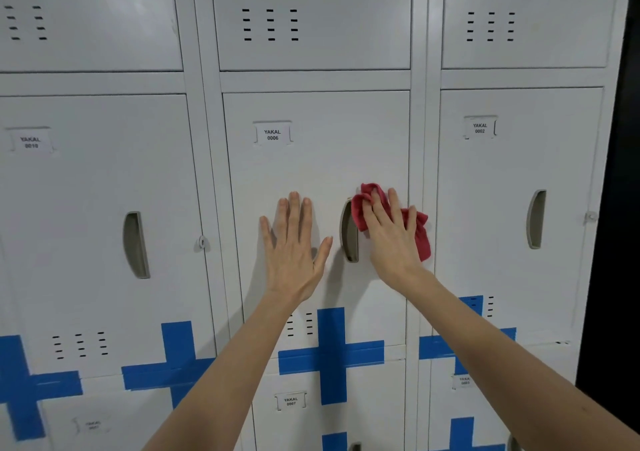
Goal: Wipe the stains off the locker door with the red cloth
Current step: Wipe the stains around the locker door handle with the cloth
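Two bare forearms reach up from the bottom edge of the view toward a bank of pale grey metal lockers. On the middle locker door [311, 173], which carries a small white label reading YAKAL 0006 [272, 134] near its upper left, the left hand [294, 246] lies flat with fingers spread wide and the palm against the metal, holding nothing. It sits at the centre of the door, just left of the recessed grey oval handle [348, 239]. The right hand [391, 232] presses a crumpled red cloth [420, 232] against the door near its right edge, fingers laid over the fabric; the cloth bunches out above the fingertips and to the right of the palm, and its upper left part overlaps the top of the handle. No stains can be made out on the door at this sharpness. Blue tape crosses [331, 355] mark the seams at the lower edges of this door and its neighbours, and small black vent slots [299, 324] sit beside the left wrist.
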Demonstrator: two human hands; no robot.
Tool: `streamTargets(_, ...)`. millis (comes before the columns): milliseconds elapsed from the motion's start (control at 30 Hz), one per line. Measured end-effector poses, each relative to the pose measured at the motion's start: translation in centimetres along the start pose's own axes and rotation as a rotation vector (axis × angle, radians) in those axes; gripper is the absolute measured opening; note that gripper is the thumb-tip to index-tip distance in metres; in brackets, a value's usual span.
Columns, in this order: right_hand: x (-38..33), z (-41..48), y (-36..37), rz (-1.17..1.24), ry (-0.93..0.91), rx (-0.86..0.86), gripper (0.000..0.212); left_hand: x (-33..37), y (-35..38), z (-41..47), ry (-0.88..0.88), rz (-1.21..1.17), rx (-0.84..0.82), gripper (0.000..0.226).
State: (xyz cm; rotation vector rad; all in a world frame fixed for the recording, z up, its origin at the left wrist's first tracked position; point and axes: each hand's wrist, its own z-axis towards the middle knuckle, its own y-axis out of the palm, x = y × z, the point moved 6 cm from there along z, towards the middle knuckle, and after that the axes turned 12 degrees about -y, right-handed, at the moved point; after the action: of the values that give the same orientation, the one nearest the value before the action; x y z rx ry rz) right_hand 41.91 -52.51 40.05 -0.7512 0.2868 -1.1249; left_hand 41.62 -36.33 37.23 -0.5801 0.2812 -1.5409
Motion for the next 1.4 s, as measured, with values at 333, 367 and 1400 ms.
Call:
streamTargets(333, 0.8, -0.1, -0.4, -0.039, -0.053, -0.028, 0.078, -0.2, 0.0, 0.0, -0.001, 0.020, -0.013, 0.074)
streamTargets(367, 1.0, 0.5, -0.8, -0.048, -0.073, -0.022, 0.079, -0.2, 0.0, 0.0, 0.002, 0.022, -0.014, 0.074)
streamTargets(1400, 1.5, 0.1, -2.3, -0.214, -0.288, -0.142, 0.064, 0.7, 0.2, 0.1, -0.064, 0.022, -0.041, 0.076)
